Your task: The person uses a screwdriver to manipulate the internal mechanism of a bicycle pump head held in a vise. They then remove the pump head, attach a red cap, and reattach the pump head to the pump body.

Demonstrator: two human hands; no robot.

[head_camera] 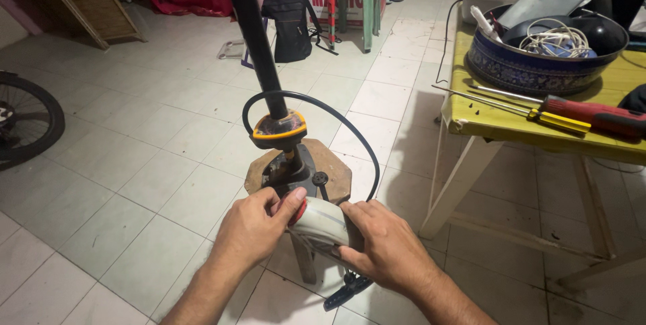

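Now both hands, left [252,227] and right [383,247], clamped on pump gauge [321,223] at stool [333,170] edge

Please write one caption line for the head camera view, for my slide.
Both hands, left hand and right hand, grip a pale cylinder at the base of a floor pump on a wooden stool.

Both hands [316,234] on pump gauge [321,223]

Round white pump gauge [323,221], red-edged at left, tilted on a wooden stool, near centre. Black pump [259,49] upright behind; thin hose [356,140] looping right.
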